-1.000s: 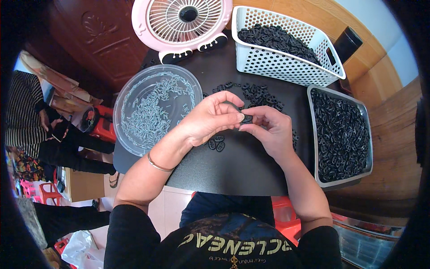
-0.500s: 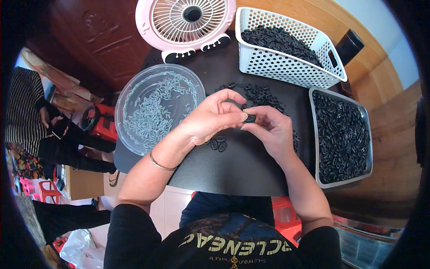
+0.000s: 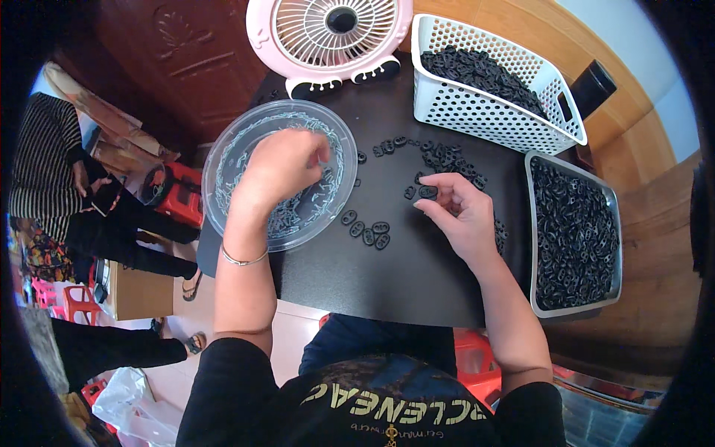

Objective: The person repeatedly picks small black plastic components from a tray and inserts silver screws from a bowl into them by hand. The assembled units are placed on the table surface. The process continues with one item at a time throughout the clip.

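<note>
My left hand [image 3: 287, 167] is over a round clear plastic tub [image 3: 216, 216] that holds many thin, pale blue-grey pieces like small springs. Its fingers are curled down toward them, and whatever they may pinch is hidden. Between thumb and fingers of my right hand [image 3: 463, 212] is a black oval two-hole piece [image 3: 427, 191], held just above the dark table [image 3: 372, 287]. Several similar black oval pieces [image 3: 369, 236] lie in a small group right of the tub. More loose black parts [image 3: 450, 158] are scattered beyond my right hand.
At the back stand a pink fan [image 3: 341, 21] and a white perforated basket [image 3: 484, 112] of black parts. A grey tray [image 3: 533, 223] full of black oval pieces sits at the right. A black cylinder [image 3: 593, 86] is behind the basket. Left of the table, a person in stripes [image 3: 48, 141] stands with a phone.
My hands were together at a black piece; now they are apart. The left has moved left over the tub, while the right still holds a piece. The whole view has shifted slightly.
</note>
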The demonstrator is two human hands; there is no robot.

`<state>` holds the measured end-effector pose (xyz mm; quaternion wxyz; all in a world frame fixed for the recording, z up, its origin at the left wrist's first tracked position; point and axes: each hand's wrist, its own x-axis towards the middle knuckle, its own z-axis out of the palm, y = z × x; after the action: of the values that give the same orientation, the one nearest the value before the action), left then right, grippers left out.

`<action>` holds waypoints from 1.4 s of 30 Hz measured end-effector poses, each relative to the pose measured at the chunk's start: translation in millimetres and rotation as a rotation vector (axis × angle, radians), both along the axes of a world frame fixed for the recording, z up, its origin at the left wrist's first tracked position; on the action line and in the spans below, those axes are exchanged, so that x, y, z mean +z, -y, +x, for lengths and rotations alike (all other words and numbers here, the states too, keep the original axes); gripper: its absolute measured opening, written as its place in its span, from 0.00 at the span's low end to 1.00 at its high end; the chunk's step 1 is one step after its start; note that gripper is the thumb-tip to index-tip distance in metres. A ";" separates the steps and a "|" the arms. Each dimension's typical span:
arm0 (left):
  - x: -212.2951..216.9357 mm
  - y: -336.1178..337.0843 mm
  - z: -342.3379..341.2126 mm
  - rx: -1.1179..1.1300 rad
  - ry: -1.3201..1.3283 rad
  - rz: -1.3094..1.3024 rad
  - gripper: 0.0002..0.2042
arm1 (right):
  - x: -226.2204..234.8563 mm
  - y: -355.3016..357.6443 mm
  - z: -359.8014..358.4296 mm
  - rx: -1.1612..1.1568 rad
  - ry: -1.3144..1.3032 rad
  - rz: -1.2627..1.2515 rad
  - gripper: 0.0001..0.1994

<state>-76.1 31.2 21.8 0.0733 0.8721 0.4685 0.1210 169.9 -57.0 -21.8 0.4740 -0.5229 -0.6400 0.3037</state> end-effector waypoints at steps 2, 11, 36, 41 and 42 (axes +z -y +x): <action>-1.2 1.3 3.2 0.019 -0.044 0.013 0.06 | 2.6 0.9 -0.9 0.001 0.012 -0.010 0.14; -7.4 1.7 10.6 0.068 -0.064 0.045 0.05 | 3.8 1.9 -1.0 -0.007 0.000 0.006 0.14; 5.8 -2.9 16.2 -0.176 0.980 -0.534 0.05 | 32.6 -62.5 -56.1 0.088 -0.006 0.172 0.06; 4.6 -5.9 8.6 -0.141 0.954 -0.528 0.05 | 33.5 -63.6 -66.0 0.140 -0.035 0.169 0.06; 7.3 -4.8 9.8 -0.130 0.950 -0.535 0.05 | 30.1 -66.3 -66.7 0.138 -0.054 0.179 0.06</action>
<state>-66.3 36.0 29.1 0.5032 0.6996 0.3434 0.3734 103.1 9.3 8.3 0.5137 -0.4250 -0.6861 0.2913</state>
